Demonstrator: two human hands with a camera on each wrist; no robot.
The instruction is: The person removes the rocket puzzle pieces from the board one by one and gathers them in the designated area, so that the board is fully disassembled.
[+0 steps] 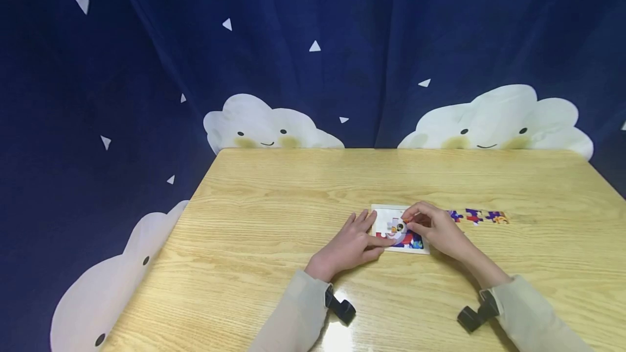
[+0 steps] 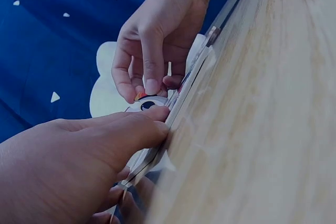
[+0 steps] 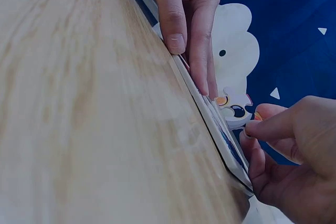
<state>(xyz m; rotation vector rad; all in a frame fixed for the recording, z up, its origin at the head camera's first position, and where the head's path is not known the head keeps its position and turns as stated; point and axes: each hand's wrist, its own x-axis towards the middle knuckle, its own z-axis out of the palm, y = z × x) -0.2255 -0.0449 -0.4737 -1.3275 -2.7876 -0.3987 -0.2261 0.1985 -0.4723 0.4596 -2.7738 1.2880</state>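
A small jigsaw puzzle in a white-rimmed tray (image 1: 420,251) lies on the table between my hands, its lower part filled with colourful pieces. My right hand (image 1: 440,231) is at the tray's right side and pinches a puzzle piece (image 3: 238,112) between thumb and fingers. That piece shows a round black eye and a bit of orange, and stands tilted above the tray in both wrist views. My left hand (image 1: 351,244) rests on the tray's left side with fingers extended, the thumb on the pieces near its lower edge. My fingers partly hide the puzzle.
Several loose puzzle pieces (image 1: 473,216) lie in a row to the right of the tray, partly behind my right hand. The wooden table (image 1: 244,221) runs back to a dark blue curtain (image 1: 293,69) with white clouds and triangles. A black strap device (image 1: 340,307) sits on each wrist.
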